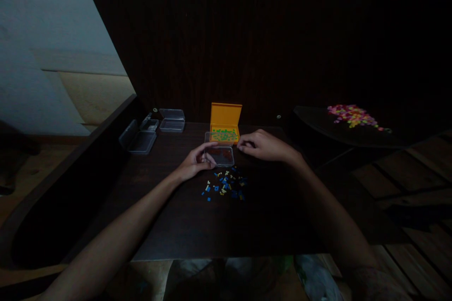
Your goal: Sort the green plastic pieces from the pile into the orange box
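My left hand [197,161] grips the left side of a clear plastic box [226,163], its lid raised at the back. Whatever lies in that box is too dark to make out. To the right of the box is my right hand [261,145], fingers curled in; anything between the fingertips is hidden. A yellow box [226,115] stands behind with its lid up, and small green pieces [224,134] lie in it, seen partly through the clear lid. On the dark table, just in front of the clear box, small blue and pale yellow pieces [226,186] are scattered.
Several more clear boxes [172,124] with raised lids stand at the table's back left. A pile of pink, purple and yellow pieces [353,116] rests on a dark surface at the right. A dark panel [247,37] rises behind, and a raised edge [70,169] borders the left.
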{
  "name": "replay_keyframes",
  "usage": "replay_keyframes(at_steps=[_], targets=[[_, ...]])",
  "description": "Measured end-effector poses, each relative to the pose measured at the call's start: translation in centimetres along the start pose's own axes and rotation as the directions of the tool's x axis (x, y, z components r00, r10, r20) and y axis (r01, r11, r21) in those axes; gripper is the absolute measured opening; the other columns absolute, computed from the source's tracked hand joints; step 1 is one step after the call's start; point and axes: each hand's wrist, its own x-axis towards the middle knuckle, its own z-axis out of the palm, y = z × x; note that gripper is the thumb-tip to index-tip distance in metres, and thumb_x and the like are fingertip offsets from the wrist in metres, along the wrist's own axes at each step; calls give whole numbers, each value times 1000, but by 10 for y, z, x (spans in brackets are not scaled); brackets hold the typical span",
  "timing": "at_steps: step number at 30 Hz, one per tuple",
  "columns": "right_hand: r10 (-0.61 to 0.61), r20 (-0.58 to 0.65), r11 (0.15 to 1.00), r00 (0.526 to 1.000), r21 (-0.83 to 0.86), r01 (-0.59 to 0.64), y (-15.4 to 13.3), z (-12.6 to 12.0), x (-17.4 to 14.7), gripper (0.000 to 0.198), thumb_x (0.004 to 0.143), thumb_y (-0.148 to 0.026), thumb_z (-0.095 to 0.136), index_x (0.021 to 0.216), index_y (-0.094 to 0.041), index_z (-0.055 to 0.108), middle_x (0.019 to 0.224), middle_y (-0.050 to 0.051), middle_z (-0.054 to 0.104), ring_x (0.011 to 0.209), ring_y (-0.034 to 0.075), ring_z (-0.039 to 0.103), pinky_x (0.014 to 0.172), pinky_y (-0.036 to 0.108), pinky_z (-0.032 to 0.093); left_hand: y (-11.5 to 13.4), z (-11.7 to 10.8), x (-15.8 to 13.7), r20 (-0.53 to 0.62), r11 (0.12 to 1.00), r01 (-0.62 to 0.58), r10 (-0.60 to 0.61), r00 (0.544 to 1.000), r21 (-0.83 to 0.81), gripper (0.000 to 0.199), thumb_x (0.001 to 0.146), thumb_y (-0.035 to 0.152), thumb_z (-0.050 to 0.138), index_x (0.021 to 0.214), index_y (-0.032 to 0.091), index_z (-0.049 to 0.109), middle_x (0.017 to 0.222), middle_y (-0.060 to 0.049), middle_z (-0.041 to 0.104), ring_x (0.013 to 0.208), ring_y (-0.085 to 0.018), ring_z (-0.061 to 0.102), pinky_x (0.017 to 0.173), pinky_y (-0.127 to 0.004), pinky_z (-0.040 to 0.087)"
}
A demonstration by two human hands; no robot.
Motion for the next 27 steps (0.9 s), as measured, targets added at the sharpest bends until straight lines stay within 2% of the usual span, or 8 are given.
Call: replay_keyframes(at_steps=[3,8,13,17,27], targets=[[26,37,999,999,-33,-25,-3,4,1,29,86,-22,48,103,-17,71,88,5,72,70,14,58,65,23,34,0,0,0,-2,1000,-8,7,1000,-22,67,66,14,73,130,17,53,94,-6,68,73,-12,62,69,-23,48],[60,129,990,990,-134,-42,-12,10,8,38,83,-18,46,111,-23,70,97,5,73,80,18,63,72,26,39,-1,-1,0,9,1000,-9,9,1000,-23,66,68,13,73,131,17,52,86,-4,68,71,-12,63,69,-24,48],[57,203,988,978,-152,-26,-16,15,11,38,86,-23,44,117,-25,67,108,6,71,92,20,64,76,28,43,-1,-2,-1,20,999,-12,12,1000,-30,66,69,13,72,132,17,51,86,-4,68,73,-12,63,69,-23,48],[74,214,985,974,-165,-39,-18,17,12,38,86,-23,44,116,-24,67,109,8,71,92,23,65,74,30,44,0,-1,-1,5,1000,13,-13,1000,-18,67,69,16,73,132,17,51,88,-5,68,73,-12,62,69,-23,47],[81,219,981,972,-188,-39,-17,20,15,37,86,-24,44,115,-24,67,109,7,70,93,23,65,74,29,44,1,-1,0,14,1000,-17,17,1000,-24,65,68,10,72,130,16,53,89,-4,67,72,-12,63,68,-23,48]])
